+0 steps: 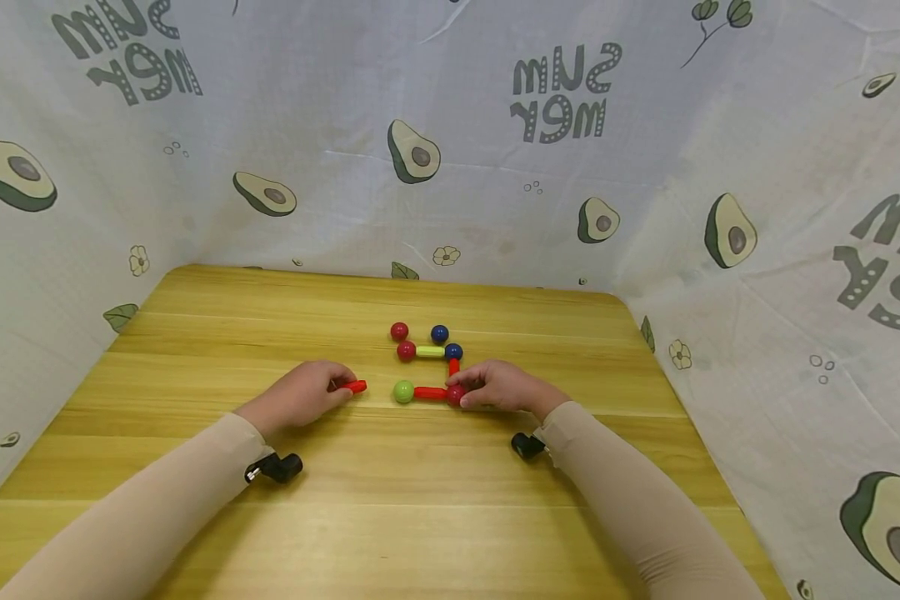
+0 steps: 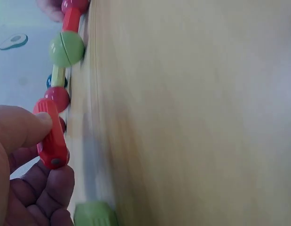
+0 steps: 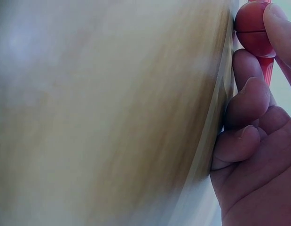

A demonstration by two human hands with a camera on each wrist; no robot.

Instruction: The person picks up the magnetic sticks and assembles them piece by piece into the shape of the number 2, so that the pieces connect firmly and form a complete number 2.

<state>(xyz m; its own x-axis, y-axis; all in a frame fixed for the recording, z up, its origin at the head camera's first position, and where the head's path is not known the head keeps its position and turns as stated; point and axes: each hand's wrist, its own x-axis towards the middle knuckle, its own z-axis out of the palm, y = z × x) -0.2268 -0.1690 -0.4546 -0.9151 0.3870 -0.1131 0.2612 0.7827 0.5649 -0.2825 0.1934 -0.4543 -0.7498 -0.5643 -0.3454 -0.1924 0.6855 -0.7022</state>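
My left hand point(image 1: 307, 395) pinches a red rod point(image 2: 53, 136) between thumb and fingers, left of a chain of rods and balls. A dark round spot shows in the rod's near end. With thumb and fingertips my right hand point(image 1: 501, 387) grips a red ball point(image 3: 254, 29) at the chain's near right corner. From that ball one red rod point(image 1: 430, 393) runs left to a green ball point(image 1: 404, 392). Another red rod point(image 1: 453, 365), partly behind the fingers, leads back to a blue ball point(image 1: 453, 352). A yellow-green rod point(image 1: 431, 352) joins that to a second red ball point(image 1: 407, 351).
Behind the chain are a loose-looking red ball point(image 1: 399, 331) and a blue ball point(image 1: 439, 333). A green piece point(image 2: 95, 214) sits low in the left wrist view, partly cut off. A printed cloth point(image 1: 480, 208) surrounds the wooden table point(image 1: 390, 517) at the back and sides.
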